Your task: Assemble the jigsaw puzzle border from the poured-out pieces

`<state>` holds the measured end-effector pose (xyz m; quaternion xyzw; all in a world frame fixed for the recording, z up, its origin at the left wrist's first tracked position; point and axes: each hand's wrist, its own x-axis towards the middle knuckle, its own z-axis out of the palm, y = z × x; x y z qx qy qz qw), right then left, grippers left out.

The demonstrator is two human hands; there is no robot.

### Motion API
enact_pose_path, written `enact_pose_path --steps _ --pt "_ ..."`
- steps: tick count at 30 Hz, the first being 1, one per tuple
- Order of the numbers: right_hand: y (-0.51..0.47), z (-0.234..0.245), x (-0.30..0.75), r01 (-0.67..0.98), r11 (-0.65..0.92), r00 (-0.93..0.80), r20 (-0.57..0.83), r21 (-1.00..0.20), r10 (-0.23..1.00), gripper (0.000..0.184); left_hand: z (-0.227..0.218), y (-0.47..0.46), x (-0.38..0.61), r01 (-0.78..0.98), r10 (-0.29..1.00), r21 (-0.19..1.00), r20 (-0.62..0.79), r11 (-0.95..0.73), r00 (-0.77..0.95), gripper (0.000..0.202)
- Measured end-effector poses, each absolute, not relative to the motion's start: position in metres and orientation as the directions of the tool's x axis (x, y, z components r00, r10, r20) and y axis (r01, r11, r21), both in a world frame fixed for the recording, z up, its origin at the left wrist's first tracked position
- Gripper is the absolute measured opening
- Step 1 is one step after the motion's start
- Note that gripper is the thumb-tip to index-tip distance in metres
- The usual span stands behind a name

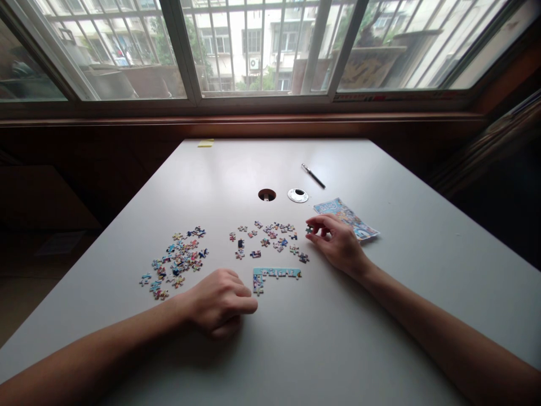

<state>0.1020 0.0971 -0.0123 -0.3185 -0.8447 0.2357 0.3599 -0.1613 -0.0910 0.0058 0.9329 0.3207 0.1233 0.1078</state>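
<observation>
Between the thumb and fingertips of my right hand (336, 241) is a small dark jigsaw piece (309, 229), held just above the table. My left hand (222, 303) is curled closed on the tabletop; its fingertips are turned under, so anything inside is hidden. Just right of it lies a joined L-shaped strip of jigsaw pieces (276, 272), light blue along its top edge. Loose jigsaw pieces (279, 228) are spread beyond the strip, to the left of my right hand. A denser pile of jigsaw pieces (181, 256) lies beyond my left forearm.
A colourful picture sheet (359, 223) lies partly behind my right hand. Farther back are a pen (313, 176), a round metallic cover (298, 195) and a cable hole (266, 195) in the white table (406, 225). A yellow sticky note (205, 143) is near the far edge, below the window.
</observation>
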Motion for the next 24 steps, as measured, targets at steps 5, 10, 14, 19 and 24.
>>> enact_pose_path --steps 5,10,14,19,24 --pt "0.0963 -0.0107 0.1019 0.386 0.675 -0.542 0.437 -0.629 0.718 0.022 0.0055 -0.0916 -0.1617 0.576 0.626 0.269 0.166 -0.772 0.762 0.017" --pt "0.0929 -0.0054 0.1001 0.394 0.669 -0.550 0.421 -0.631 0.721 0.020 0.0067 -0.0915 -0.1616 0.576 0.627 0.270 0.170 -0.772 0.760 0.018" --pt "0.0913 -0.0029 0.0988 0.392 0.668 -0.549 0.422 -0.633 0.722 0.017 0.0071 -0.0912 -0.1614 0.572 0.623 0.269 0.164 -0.774 0.765 0.019" --pt "0.0924 -0.0056 0.1011 0.429 0.642 -0.534 0.394 -0.635 0.748 0.017 0.0050 -0.0918 -0.1620 0.571 0.625 0.280 0.168 -0.772 0.762 0.019" --pt "0.0937 -0.0099 0.1040 0.415 0.636 -0.541 0.386 -0.650 0.747 0.018 0.0047 -0.0920 -0.1625 0.574 0.631 0.290 0.168 -0.766 0.757 0.019"
